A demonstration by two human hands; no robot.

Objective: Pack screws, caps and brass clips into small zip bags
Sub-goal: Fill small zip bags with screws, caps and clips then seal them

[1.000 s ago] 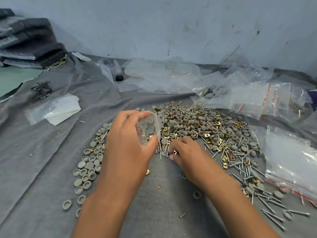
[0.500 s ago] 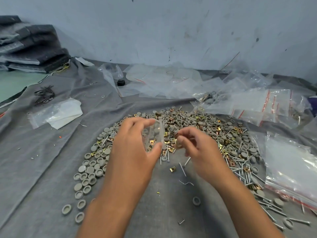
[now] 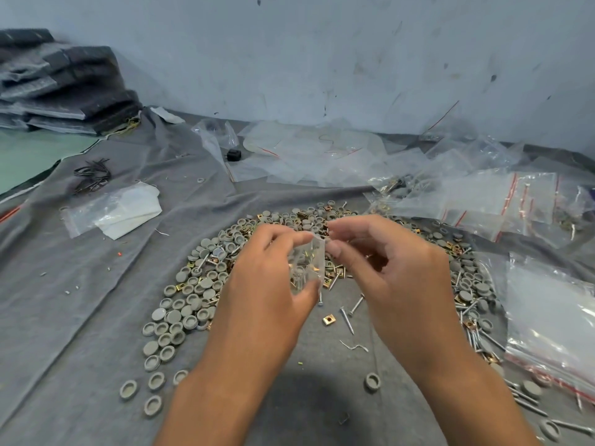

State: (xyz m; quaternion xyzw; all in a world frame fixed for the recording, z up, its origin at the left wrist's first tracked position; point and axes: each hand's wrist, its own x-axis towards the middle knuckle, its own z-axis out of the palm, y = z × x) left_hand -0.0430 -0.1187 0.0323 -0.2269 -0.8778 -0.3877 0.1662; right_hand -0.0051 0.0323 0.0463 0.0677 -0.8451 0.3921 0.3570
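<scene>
My left hand [image 3: 264, 284] holds a small clear zip bag [image 3: 307, 265] between thumb and fingers, above the grey cloth [image 3: 96, 300]. Some small parts show through the bag. My right hand [image 3: 396, 275] pinches the bag's top right edge with thumb and forefinger. Under and behind both hands lies a wide heap of grey caps [image 3: 186, 304], brass clips [image 3: 329, 319] and screws [image 3: 347, 320]. Whether the right fingers also hold a part is hidden.
Filled and empty zip bags [image 3: 483, 201] lie at the back right, and a larger clear bag [image 3: 553, 310] at the right edge. A white sheet in plastic [image 3: 119, 210] and black ties [image 3: 91, 177] lie left. Folded dark cloth [image 3: 64, 88] is stacked by the wall.
My right hand rose from the heap on the cloth up to the bag's mouth. My left hand lifted the bag a little, and it now meets the right fingers.
</scene>
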